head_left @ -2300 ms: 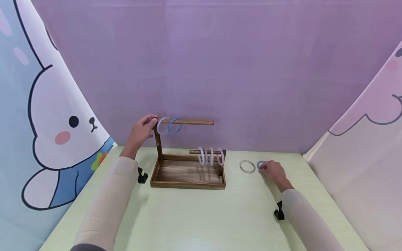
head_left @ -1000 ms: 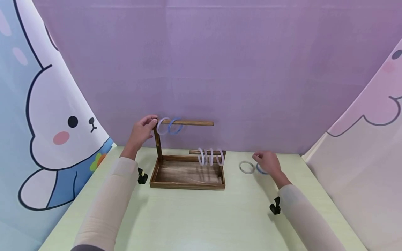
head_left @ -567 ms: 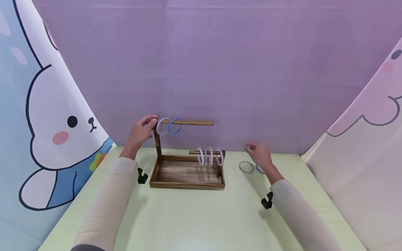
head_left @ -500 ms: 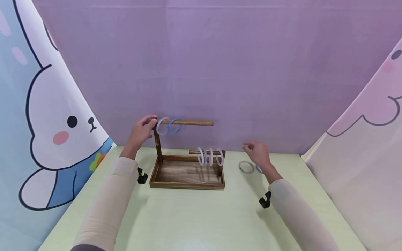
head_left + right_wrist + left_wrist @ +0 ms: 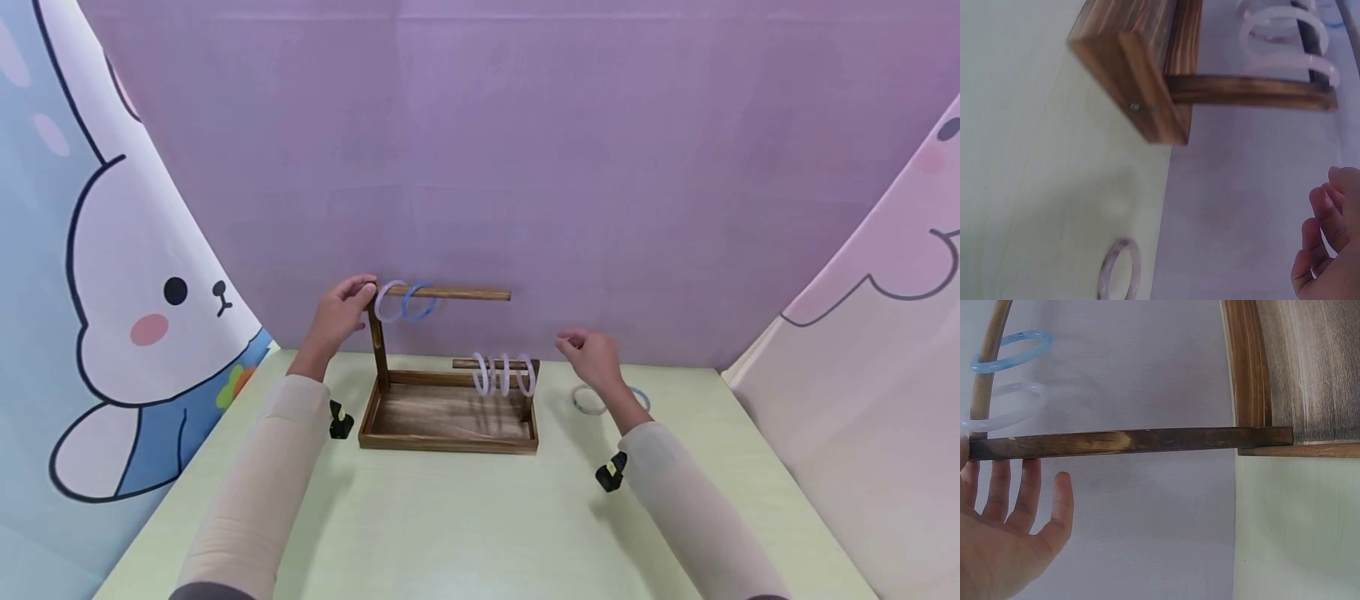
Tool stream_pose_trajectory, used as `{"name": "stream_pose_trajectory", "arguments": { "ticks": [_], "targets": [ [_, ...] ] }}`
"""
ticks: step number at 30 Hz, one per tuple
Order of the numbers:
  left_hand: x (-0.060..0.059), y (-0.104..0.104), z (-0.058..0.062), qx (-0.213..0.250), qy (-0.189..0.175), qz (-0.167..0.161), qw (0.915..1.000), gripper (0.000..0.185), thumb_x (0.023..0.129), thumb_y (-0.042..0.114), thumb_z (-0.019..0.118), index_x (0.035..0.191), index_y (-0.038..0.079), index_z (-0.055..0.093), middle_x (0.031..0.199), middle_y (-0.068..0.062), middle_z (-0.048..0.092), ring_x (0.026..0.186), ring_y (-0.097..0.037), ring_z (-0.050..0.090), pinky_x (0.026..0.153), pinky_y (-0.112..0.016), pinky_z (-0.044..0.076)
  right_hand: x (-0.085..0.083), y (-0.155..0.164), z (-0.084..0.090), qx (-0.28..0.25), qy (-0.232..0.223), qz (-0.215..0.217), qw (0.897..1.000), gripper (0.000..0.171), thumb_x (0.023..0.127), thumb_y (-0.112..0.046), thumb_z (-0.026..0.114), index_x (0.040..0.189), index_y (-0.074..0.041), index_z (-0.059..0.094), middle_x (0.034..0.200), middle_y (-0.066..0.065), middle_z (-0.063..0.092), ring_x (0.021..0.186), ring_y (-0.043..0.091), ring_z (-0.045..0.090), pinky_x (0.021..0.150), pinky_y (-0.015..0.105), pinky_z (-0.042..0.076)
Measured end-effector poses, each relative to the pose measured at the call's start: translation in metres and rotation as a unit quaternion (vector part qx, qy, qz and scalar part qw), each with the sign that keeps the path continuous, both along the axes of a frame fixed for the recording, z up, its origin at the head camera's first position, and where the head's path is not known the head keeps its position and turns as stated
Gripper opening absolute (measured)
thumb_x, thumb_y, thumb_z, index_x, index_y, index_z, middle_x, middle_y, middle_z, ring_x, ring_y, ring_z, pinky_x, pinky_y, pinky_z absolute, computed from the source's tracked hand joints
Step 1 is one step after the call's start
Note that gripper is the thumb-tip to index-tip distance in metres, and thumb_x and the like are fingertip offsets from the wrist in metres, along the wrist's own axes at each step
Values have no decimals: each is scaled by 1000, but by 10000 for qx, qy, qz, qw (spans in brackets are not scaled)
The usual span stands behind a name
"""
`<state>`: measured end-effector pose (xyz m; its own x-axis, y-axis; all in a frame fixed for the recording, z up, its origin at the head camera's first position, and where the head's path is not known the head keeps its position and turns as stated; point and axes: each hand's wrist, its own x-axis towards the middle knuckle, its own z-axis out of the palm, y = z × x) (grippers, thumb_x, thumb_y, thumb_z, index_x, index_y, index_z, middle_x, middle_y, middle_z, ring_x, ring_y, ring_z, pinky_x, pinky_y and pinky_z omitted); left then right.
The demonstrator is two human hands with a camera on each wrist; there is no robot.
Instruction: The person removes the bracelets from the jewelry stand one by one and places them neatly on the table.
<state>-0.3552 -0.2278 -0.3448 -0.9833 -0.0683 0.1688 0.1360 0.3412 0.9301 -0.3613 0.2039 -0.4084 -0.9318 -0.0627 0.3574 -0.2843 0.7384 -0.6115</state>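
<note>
**Hovering Hand, Steadied Rack**

Steadying the wooden rack (image 5: 448, 392), the left hand (image 5: 337, 315) is laid with straight fingers against its post. The right hand (image 5: 592, 357) hangs loosely curled, empty, above two desk rings (image 5: 588, 402). Two rings (image 5: 403, 302) hang beside the left fingers; three (image 5: 504, 375) lower. A clumsy reach could topple the rack.

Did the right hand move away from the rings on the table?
Yes. The right hand rose and went left, off the rings toward the wooden stand.
</note>
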Motion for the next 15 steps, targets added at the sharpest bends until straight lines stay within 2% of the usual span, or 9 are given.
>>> {"name": "stream_pose_trajectory", "arguments": {
  "ticks": [8, 15],
  "targets": [
    [-1, 0, 0, -12, 45, 40, 10000, 51, 105, 49, 51, 145, 18, 55, 139, -13, 56, 126, -29, 53, 102, -61, 51, 1, -27, 7, -424, 151, 188, 9988, 25, 97, -23, 69, 112, -5, 78, 89, 12, 77, 66, 16, 57, 60, 26, 43],
    [0, 0, 0, -56, 60, 42, 10000, 52, 105, 50, 51, 145, 18, 55, 138, -13, 56, 124, -28, 53, 102, -58, 52, 3, -48, 13, -514, 188, 306, 9980, 25, 97, -23, 69, 112, -6, 78, 91, 10, 77, 73, 18, 63, 63, 26, 45]
  ]
}}
